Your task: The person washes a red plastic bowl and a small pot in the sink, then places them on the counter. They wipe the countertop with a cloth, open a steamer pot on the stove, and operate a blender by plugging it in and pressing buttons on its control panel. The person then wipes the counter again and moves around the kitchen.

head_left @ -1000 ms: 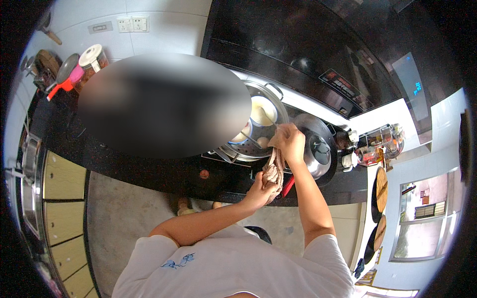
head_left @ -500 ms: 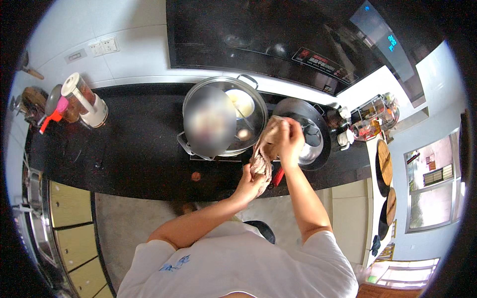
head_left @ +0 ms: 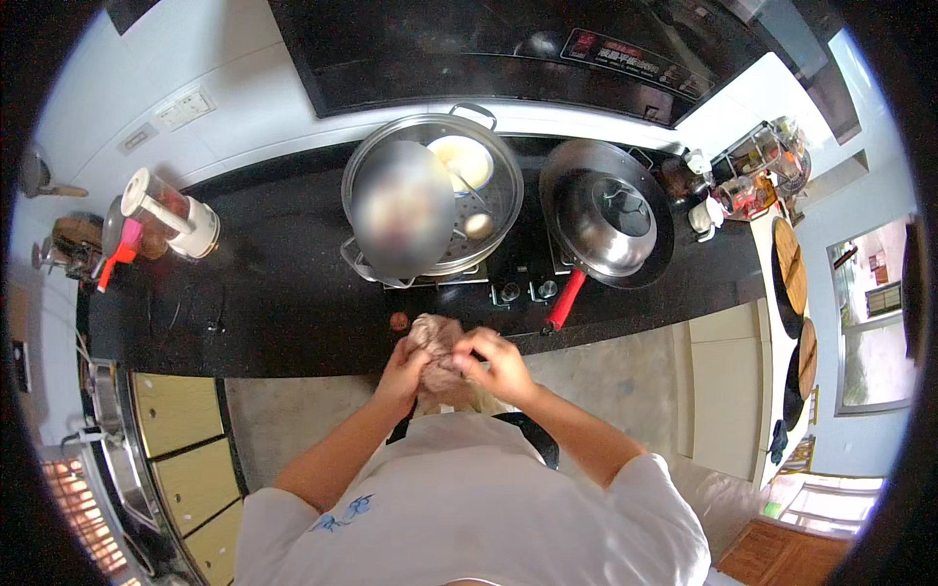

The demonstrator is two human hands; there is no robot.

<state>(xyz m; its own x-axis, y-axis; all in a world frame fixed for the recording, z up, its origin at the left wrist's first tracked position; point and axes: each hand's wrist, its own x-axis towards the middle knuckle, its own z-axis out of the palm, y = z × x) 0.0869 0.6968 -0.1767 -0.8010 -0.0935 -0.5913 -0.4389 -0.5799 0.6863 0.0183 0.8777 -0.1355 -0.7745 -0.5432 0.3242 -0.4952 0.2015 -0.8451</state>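
Gripping crumpled brown cloth (head_left: pixel 437 342) in left hand (head_left: pixel 396 374) and right hand (head_left: pixel 500 367), close together, over front edge of black counter (head_left: pixel 269 278); noted nearer back edge: steel pot (head_left: pixel 504 200), red-handled wok (head_left: pixel 569 186) to right

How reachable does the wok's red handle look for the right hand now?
Probably yes: the red handle juts from the near side of the wok, and nothing shows between it and the right hand, though that hand is at the cloth.

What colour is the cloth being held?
Pinkish brown; the cloth shows best in the head view.
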